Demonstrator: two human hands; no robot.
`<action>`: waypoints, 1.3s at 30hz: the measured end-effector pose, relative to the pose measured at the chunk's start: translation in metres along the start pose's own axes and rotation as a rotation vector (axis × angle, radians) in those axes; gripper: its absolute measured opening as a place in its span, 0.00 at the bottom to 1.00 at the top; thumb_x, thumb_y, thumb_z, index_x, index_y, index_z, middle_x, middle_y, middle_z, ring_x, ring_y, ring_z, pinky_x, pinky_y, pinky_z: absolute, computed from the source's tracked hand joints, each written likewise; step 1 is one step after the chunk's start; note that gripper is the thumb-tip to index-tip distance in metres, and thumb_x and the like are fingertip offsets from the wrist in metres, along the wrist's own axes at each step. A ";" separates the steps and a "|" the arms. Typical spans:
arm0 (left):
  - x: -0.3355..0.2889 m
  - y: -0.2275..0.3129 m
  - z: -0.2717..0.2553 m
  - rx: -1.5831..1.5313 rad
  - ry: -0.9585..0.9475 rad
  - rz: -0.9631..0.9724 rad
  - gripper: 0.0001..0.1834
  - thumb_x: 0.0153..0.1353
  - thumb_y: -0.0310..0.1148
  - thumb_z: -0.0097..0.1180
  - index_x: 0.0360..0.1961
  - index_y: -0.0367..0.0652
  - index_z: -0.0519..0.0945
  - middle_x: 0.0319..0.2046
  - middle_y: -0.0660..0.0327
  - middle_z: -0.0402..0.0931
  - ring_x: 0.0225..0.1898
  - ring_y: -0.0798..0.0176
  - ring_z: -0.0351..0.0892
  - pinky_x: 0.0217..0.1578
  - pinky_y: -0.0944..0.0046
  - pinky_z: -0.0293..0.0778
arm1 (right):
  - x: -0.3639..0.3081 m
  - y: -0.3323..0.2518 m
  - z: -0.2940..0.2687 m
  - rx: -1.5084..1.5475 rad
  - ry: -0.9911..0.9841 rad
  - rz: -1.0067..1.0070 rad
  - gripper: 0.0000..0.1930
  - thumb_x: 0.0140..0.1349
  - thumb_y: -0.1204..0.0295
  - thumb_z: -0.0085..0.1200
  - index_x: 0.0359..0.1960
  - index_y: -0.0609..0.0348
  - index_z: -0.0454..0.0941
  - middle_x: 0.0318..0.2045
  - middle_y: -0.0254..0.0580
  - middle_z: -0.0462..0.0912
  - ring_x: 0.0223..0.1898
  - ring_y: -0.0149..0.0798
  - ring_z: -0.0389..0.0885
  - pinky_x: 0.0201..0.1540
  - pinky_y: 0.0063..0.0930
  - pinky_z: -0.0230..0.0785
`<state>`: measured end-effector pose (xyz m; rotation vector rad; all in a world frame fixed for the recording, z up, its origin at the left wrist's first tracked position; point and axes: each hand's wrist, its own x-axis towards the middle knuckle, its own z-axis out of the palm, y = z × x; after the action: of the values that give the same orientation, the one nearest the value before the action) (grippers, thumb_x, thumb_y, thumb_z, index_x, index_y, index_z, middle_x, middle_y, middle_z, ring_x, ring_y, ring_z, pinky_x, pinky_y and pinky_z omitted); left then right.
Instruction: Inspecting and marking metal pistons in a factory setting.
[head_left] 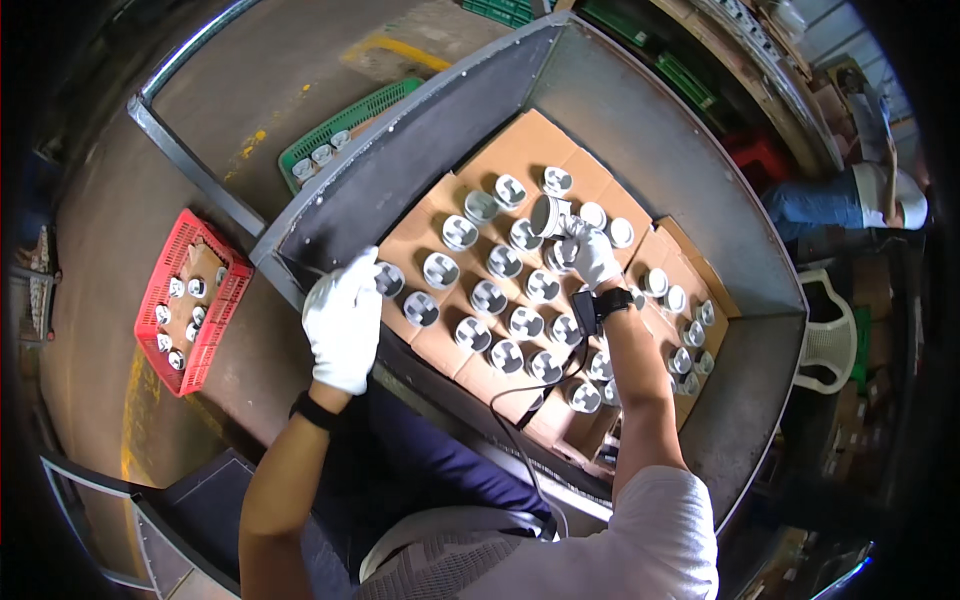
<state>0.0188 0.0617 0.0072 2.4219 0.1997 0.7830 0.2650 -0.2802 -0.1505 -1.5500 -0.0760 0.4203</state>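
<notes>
My right hand (592, 252), in a white glove, is closed on a metal piston (547, 216) lifted and tilted above the others. Rows of silver pistons (441, 270) stand on a brown cardboard sheet (520, 150) inside a deep grey metal bin (665, 110). White-gloved too, my left hand (343, 322) is at the bin's near left edge, fingers stretched forward and nothing visible in them. Close beside its fingertips stands another piston (388, 280). Fingers of the right hand partly cover the pistons beneath.
Left of the bin, a red plastic crate (178, 240) holds several pistons on cardboard. A green crate (355, 112) with more pistons lies beyond the bin's left wall. A black cable (510, 425) runs from my right wrist across the near edge. Another person (850, 195) and a white chair (832, 335) are at the right.
</notes>
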 end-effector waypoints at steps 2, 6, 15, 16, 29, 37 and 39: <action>-0.003 -0.006 -0.004 0.084 -0.046 -0.007 0.17 0.60 0.29 0.54 0.50 0.47 0.83 0.35 0.58 0.83 0.37 0.53 0.81 0.43 0.54 0.75 | -0.052 -0.029 0.027 -0.173 -0.029 -0.163 0.09 0.62 0.77 0.53 0.43 0.58 0.81 0.35 0.32 0.84 0.36 0.31 0.77 0.42 0.27 0.71; 0.001 0.003 0.003 -0.008 -0.086 -0.067 0.16 0.62 0.27 0.50 0.50 0.44 0.82 0.40 0.57 0.84 0.42 0.55 0.82 0.48 0.58 0.74 | -0.108 -0.048 0.029 -0.902 -0.111 -0.556 0.13 0.58 0.77 0.56 0.46 0.59 0.80 0.37 0.41 0.84 0.38 0.39 0.79 0.44 0.31 0.73; -0.005 0.008 0.005 -0.295 -0.039 -0.149 0.15 0.67 0.32 0.51 0.51 0.41 0.82 0.40 0.58 0.83 0.38 0.62 0.80 0.44 0.62 0.74 | -0.204 -0.102 0.046 -0.742 0.034 -0.621 0.11 0.47 0.74 0.59 0.34 0.59 0.79 0.26 0.42 0.81 0.26 0.43 0.76 0.30 0.32 0.70; -0.007 0.010 0.006 -0.452 0.005 -0.172 0.15 0.67 0.32 0.52 0.51 0.41 0.82 0.40 0.60 0.83 0.36 0.66 0.79 0.42 0.64 0.74 | -0.211 -0.103 0.045 -0.743 0.042 -0.626 0.11 0.47 0.74 0.59 0.34 0.59 0.79 0.26 0.42 0.81 0.26 0.43 0.76 0.30 0.32 0.70; -0.054 0.104 0.057 -1.078 -0.866 -0.257 0.31 0.52 0.27 0.68 0.57 0.37 0.71 0.43 0.60 0.79 0.40 0.68 0.81 0.39 0.68 0.80 | -0.231 -0.096 0.066 -0.248 -0.157 -0.188 0.10 0.67 0.78 0.48 0.48 0.65 0.77 0.31 0.29 0.79 0.22 0.21 0.71 0.20 0.13 0.58; -0.063 0.092 0.066 -1.300 -0.902 -0.235 0.28 0.54 0.27 0.66 0.57 0.39 0.74 0.46 0.63 0.79 0.46 0.69 0.79 0.44 0.67 0.79 | -0.222 -0.080 0.073 0.268 -0.230 0.052 0.12 0.69 0.72 0.48 0.49 0.61 0.78 0.39 0.36 0.83 0.36 0.30 0.80 0.36 0.23 0.74; -0.052 0.100 0.057 -0.981 -0.816 0.083 0.32 0.49 0.26 0.70 0.57 0.39 0.72 0.45 0.61 0.79 0.47 0.67 0.78 0.45 0.66 0.79 | -0.226 -0.089 0.080 0.610 -0.261 0.157 0.14 0.66 0.71 0.54 0.51 0.64 0.77 0.36 0.36 0.83 0.34 0.29 0.77 0.35 0.23 0.71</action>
<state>0.0057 -0.0642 0.0013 1.6039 -0.4971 -0.1462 0.0494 -0.2705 -0.0124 -0.8983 -0.0239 0.6963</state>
